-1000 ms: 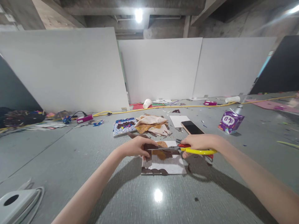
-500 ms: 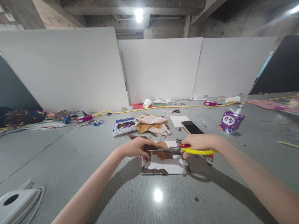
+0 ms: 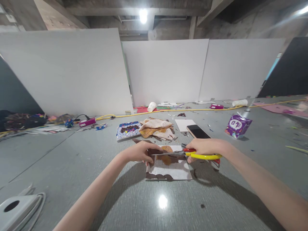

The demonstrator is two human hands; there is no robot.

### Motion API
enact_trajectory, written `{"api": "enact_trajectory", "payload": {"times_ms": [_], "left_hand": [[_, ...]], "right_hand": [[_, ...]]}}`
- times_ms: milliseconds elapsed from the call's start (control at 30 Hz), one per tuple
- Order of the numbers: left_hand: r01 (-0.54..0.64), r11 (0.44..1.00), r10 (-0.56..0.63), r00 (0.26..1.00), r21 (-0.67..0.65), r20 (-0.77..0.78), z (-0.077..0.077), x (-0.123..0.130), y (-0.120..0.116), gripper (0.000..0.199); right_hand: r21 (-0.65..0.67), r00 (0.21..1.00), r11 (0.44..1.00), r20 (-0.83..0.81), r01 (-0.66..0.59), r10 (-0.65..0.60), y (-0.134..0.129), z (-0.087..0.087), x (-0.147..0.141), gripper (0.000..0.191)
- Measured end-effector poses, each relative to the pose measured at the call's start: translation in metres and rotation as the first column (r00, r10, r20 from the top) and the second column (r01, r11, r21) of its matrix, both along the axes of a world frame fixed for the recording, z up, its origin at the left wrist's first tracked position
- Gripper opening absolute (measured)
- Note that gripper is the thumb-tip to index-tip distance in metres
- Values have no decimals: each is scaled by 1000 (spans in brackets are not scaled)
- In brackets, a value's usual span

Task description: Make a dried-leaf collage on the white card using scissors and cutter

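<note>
My left hand [image 3: 139, 152] is closed on a thin dark-brown piece [image 3: 154, 151] that looks like a dry leaf. My right hand [image 3: 201, 147] grips scissors [image 3: 189, 154] with red and yellow handles. Their blades point left, reaching across the brown piece to the fingertips of my left hand. Beneath lies a white board [image 3: 178, 171] with overlapping dark-brown scallops along its near left edge. A round orange-brown leaf-like piece [image 3: 166, 149] shows at the board, partly hidden by the blades. Another pointed brown piece [image 3: 141, 141] lies behind my left hand.
Behind the board are a blue-and-white mosaic panel [image 3: 128, 130], a crumpled pile of tan and ochre material [image 3: 156, 128], a white card [image 3: 184, 124] and a phone [image 3: 197, 132]. A purple drink carton [image 3: 238, 126] stands right. A white device with a cable [image 3: 21, 208] sits near left.
The scissors have shifted very slightly left, and their blades look a little closer together. My left hand stays in place on the brown piece.
</note>
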State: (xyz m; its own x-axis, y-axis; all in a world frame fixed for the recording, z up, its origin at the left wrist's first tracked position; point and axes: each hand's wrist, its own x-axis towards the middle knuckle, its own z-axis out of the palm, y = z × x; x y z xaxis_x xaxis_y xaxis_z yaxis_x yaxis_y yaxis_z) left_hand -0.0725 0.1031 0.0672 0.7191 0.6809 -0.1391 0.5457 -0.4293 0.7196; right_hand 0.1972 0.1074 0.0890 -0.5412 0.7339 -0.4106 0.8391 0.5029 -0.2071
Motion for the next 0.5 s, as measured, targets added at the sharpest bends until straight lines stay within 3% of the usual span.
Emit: {"api": "enact_trajectory", "payload": {"times_ms": [500], "left_hand": [[-32,997,35,998,-65,48,4,-2,-1,44]], "right_hand": [[60,997,995,-17,-76,77,3,-4,4,42]]}}
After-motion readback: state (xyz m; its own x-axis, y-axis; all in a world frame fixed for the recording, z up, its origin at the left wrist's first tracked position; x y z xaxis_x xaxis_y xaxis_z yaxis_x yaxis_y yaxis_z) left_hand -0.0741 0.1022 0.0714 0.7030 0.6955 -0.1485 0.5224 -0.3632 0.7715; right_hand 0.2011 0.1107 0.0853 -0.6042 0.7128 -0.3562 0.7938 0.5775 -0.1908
